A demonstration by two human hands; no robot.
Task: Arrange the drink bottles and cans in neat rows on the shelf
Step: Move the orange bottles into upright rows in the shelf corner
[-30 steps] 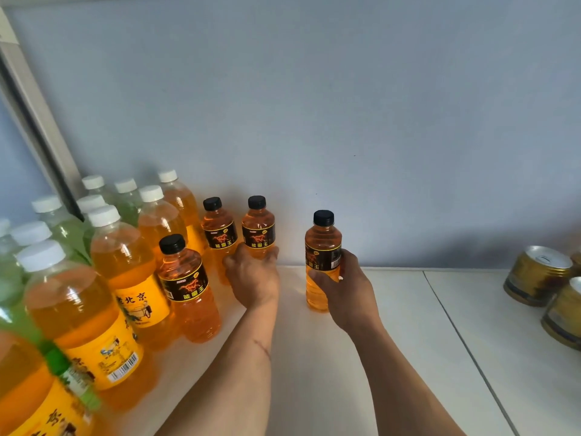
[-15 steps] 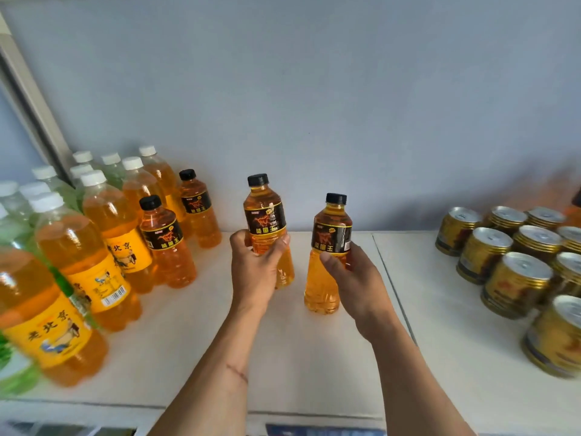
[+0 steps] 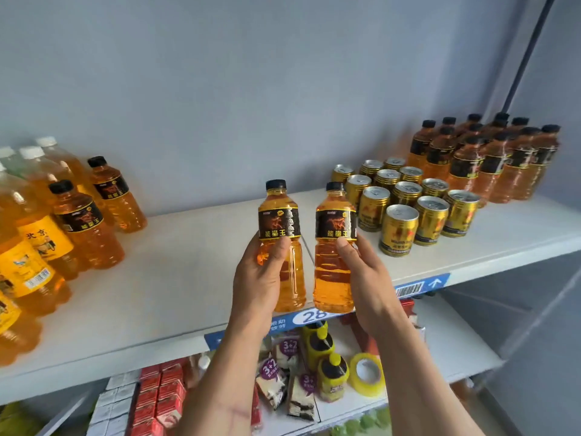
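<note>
My left hand (image 3: 259, 278) grips a small black-capped orange drink bottle (image 3: 280, 221) upright in the air above the front of the white shelf (image 3: 176, 278). Beside it my right hand (image 3: 366, 278) grips a matching bottle (image 3: 334, 225), also upright and lifted. Two more of these bottles (image 3: 85, 221) stand on the shelf at the left, next to larger white-capped orange bottles (image 3: 31, 247). Several gold cans (image 3: 405, 202) stand in rows at the right. Behind them is a group of black-capped bottles (image 3: 484, 158).
A blue price strip (image 3: 418, 286) runs along the shelf's front edge. The lower shelf holds red and white boxes (image 3: 151, 398), snack packets (image 3: 283, 372), yellow bottles (image 3: 327, 363) and a roll of tape (image 3: 367, 374). A grey wall backs the shelf.
Both hands have lifted their bottles off the shelf and drawn them back toward the front edge. The view has swung right and down, showing the cans, the right bottle group and the lower shelf.
</note>
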